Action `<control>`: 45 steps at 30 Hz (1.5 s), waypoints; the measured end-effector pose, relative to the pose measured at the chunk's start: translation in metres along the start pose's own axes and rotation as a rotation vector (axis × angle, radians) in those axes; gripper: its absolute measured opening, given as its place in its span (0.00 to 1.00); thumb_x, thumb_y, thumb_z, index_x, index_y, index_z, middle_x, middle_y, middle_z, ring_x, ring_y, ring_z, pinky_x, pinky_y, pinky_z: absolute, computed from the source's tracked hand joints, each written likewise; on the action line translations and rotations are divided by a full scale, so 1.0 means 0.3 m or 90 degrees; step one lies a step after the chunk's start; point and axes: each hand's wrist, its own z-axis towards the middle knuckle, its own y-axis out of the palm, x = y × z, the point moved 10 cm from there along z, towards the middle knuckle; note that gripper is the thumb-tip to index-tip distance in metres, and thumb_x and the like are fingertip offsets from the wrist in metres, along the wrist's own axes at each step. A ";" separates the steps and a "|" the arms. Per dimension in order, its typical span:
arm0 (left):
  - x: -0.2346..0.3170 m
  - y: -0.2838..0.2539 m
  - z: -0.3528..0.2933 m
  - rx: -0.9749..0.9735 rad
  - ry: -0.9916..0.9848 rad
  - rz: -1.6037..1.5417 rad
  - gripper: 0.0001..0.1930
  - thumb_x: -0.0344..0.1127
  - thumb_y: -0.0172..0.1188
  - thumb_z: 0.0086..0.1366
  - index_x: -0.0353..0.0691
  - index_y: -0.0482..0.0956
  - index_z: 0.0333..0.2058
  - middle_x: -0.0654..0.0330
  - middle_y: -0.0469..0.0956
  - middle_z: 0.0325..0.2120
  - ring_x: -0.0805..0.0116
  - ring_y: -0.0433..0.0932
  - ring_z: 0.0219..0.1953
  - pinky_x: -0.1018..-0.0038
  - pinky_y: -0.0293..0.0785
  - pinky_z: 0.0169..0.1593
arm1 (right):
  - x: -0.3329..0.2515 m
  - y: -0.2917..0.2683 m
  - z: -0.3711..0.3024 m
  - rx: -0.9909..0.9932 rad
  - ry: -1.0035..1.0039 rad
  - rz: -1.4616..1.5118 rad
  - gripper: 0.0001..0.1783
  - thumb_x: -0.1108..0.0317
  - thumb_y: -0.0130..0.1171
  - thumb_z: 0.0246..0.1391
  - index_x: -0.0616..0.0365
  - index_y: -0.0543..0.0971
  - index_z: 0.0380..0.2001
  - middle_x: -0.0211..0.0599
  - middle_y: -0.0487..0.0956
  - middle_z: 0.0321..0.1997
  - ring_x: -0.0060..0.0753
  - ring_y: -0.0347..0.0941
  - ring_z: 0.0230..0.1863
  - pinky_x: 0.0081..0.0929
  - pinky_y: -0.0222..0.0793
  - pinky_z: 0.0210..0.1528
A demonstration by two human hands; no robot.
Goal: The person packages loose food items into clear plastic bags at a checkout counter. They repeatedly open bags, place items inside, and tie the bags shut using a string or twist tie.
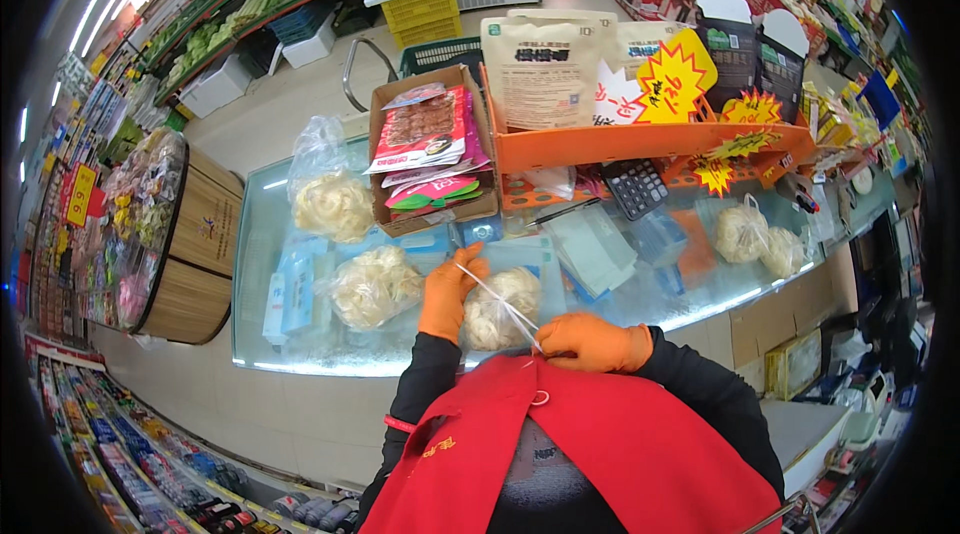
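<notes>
Both my hands wear orange gloves. A thin white plastic strip (508, 308), like a twisted bag neck, runs taut from my left hand (447, 296) to my right hand (598, 344). Each hand is closed on one end of it. Below the strip, on the glass counter near my body, sits a clear plastic bag of pale, lumpy food (495, 324); its exact kind is hard to tell. Left of my left hand rests a similar bag (375, 287), and farther back stands another bag (333, 206) with its loose plastic top upright.
The glass counter (255, 279) holds a cardboard box of packets (435, 209), an orange display tray (640, 142) of pouches, and a calculator (635, 188). Two tied bags (741, 234) lie to the right. A round wooden bin (195, 234) stands beyond the counter's left end.
</notes>
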 end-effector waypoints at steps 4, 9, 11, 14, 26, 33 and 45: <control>0.169 0.225 -0.193 -0.275 0.129 0.113 0.33 0.55 0.57 0.73 0.35 0.70 0.65 0.56 0.75 0.55 0.62 0.72 0.59 0.67 0.63 0.65 | -0.002 -0.120 0.033 0.147 0.047 0.496 0.36 0.75 0.56 0.60 0.50 0.66 0.72 0.34 0.71 0.69 0.32 0.73 0.60 0.31 0.67 0.62; 0.113 0.265 -0.268 -0.413 0.149 0.280 0.28 0.50 0.63 0.69 0.44 0.74 0.63 0.59 0.66 0.62 0.61 0.61 0.68 0.61 0.58 0.70 | 0.014 -0.120 0.165 0.108 0.084 0.441 0.48 0.74 0.56 0.64 0.46 0.41 0.79 0.30 0.68 0.69 0.24 0.72 0.57 0.26 0.67 0.60; 0.130 0.289 -0.284 -0.435 0.120 0.227 0.19 0.47 0.66 0.67 0.43 0.79 0.51 0.59 0.66 0.58 0.62 0.63 0.65 0.62 0.60 0.67 | -0.027 -0.153 0.202 0.088 0.084 0.326 0.48 0.71 0.58 0.64 0.47 0.43 0.78 0.33 0.71 0.65 0.20 0.72 0.53 0.25 0.69 0.56; 0.118 0.203 -0.238 -0.328 0.201 0.279 0.13 0.42 0.65 0.67 0.38 0.81 0.39 0.59 0.73 0.49 0.65 0.71 0.54 0.67 0.67 0.59 | -0.031 -0.191 0.201 0.108 0.138 0.193 0.34 0.64 0.62 0.64 0.48 0.62 0.71 0.31 0.77 0.47 0.18 0.70 0.40 0.25 0.70 0.44; -0.096 -0.001 -0.080 0.026 -0.014 -0.080 0.12 0.36 0.60 0.68 0.32 0.81 0.30 0.65 0.77 0.27 0.76 0.73 0.31 0.78 0.68 0.39 | -0.151 -0.136 -0.055 -0.053 0.116 -0.362 0.09 0.63 0.62 0.57 0.54 0.83 0.38 0.43 0.82 0.34 0.51 0.78 0.31 0.43 0.74 0.32; 0.401 -0.092 -0.476 0.318 0.538 0.518 0.33 0.30 0.71 0.55 0.39 0.69 0.59 0.51 0.70 0.54 0.55 0.70 0.58 0.60 0.61 0.66 | -0.379 -0.347 0.285 0.292 -0.107 -0.319 0.23 0.69 0.67 0.51 0.56 0.80 0.52 0.42 0.81 0.38 0.48 0.78 0.37 0.40 0.74 0.39; 0.417 -0.396 -0.538 0.446 0.410 0.182 0.11 0.38 0.57 0.72 0.39 0.81 0.32 0.66 0.79 0.29 0.62 0.75 0.33 0.62 0.68 0.47 | 0.066 -0.083 0.893 0.350 0.067 0.090 0.16 0.60 0.60 0.59 0.63 0.84 0.32 0.41 0.84 0.33 0.43 0.80 0.39 0.35 0.73 0.47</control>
